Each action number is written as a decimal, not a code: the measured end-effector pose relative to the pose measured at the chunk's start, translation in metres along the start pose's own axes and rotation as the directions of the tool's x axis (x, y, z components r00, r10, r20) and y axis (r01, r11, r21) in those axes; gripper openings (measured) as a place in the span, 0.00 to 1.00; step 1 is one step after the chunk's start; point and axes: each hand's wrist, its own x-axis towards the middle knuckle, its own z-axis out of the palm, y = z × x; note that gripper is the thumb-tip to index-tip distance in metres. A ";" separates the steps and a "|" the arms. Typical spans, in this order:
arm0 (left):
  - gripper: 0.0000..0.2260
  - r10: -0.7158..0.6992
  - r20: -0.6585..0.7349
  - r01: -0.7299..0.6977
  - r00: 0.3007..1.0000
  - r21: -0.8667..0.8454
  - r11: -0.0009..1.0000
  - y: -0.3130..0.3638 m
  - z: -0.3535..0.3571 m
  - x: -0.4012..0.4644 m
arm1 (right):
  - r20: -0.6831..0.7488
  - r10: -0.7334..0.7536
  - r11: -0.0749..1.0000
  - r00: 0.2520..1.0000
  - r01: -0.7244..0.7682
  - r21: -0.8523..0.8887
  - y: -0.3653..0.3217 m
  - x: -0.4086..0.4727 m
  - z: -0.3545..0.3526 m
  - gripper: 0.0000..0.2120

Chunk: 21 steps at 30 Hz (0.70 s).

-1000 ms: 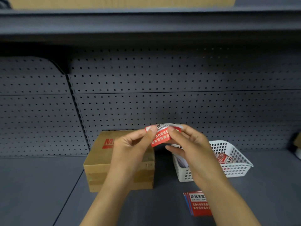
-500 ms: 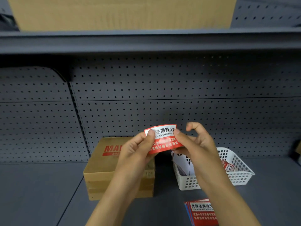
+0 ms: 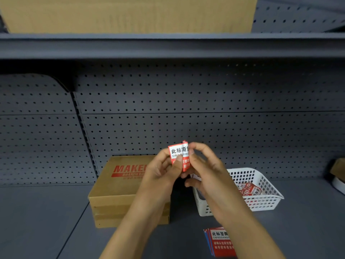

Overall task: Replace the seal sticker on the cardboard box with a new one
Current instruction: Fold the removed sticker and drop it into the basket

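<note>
From the head camera I see both hands raised together above the grey shelf (image 3: 46, 217), pinching one red-and-white seal sticker (image 3: 179, 156) between them. My left hand (image 3: 160, 171) clamps its lower left part with the thumb across the face; my right hand (image 3: 207, 169) grips its right edge, where the sticker looks folded or curled back. The cardboard box (image 3: 115, 191) sits on the shelf below and behind my left hand, red lettering on its top, close to the pegboard back wall (image 3: 242, 109). Just to its right stands a white basket (image 3: 261, 202) holding crumpled red stickers (image 3: 250, 189). A stack of fresh stickers (image 3: 220, 242) lies near the shelf's front edge, under my right forearm.
</note>
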 end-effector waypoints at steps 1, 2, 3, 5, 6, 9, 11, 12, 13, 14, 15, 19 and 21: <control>0.10 0.006 -0.011 -0.006 1.000 -0.002 1.000 0.001 0.000 0.000 | 0.018 -0.002 1.000 1.000 0.002 -0.004 0.000 -0.001 0.002 0.08; 0.10 0.003 -0.017 -0.003 1.000 -0.002 1.000 0.001 -0.001 0.000 | 0.044 0.007 1.000 0.999 -0.007 0.001 0.000 -0.002 0.005 0.09; 0.10 -0.002 -0.023 0.002 1.000 0.006 1.000 0.003 -0.001 -0.001 | 0.073 0.026 1.000 0.997 -0.026 0.010 0.000 -0.003 0.007 0.09; 0.12 0.008 -0.046 -0.005 0.999 0.069 0.998 0.003 -0.001 -0.001 | 0.111 0.067 0.997 0.992 -0.069 0.017 0.003 -0.005 0.012 0.10; 0.15 0.050 -0.062 -0.041 0.997 0.141 0.989 0.000 -0.001 -0.001 | 0.106 0.075 0.997 0.992 -0.077 0.014 0.004 -0.005 0.014 0.10; 0.23 0.253 -0.055 -0.200 0.966 0.461 0.865 -0.005 0.000 -0.003 | -0.015 0.060 0.996 0.998 -0.059 0.064 0.009 -0.002 0.016 0.10; 0.20 0.362 -0.027 -0.271 0.932 0.609 0.745 -0.005 0.003 -0.005 | -0.078 0.050 0.993 0.996 -0.041 0.113 0.009 0.001 0.013 0.11; 0.18 0.393 -0.016 -0.293 0.919 0.640 0.711 -0.005 0.004 -0.006 | -0.090 0.038 0.994 0.995 -0.029 0.103 0.008 0.001 0.012 0.12; 0.17 0.412 -0.011 -0.307 0.911 0.650 0.695 -0.004 0.005 -0.007 | -0.090 0.021 0.998 0.996 -0.015 0.067 0.007 0.001 0.010 0.13; 0.16 0.421 -0.018 -0.311 0.907 0.647 0.696 -0.003 0.005 -0.007 | -0.084 0.000 1.000 0.996 0.001 0.019 0.006 0.000 0.007 0.15; 0.16 0.424 -0.027 -0.310 0.905 0.642 0.701 -0.003 0.005 -0.007 | -0.081 -0.023 0.999 0.996 0.020 -0.033 0.004 -0.001 0.005 0.16; 0.15 0.406 -0.044 -0.289 0.913 0.632 0.719 -0.005 0.000 -0.005 | -0.046 -0.081 0.987 0.996 0.074 -0.146 0.004 -0.002 -0.002 0.18; 0.13 0.396 -0.059 -0.275 0.916 0.625 0.731 -0.005 0.000 -0.005 | -0.056 -0.114 0.974 0.992 0.100 -0.205 0.006 -0.001 -0.005 0.15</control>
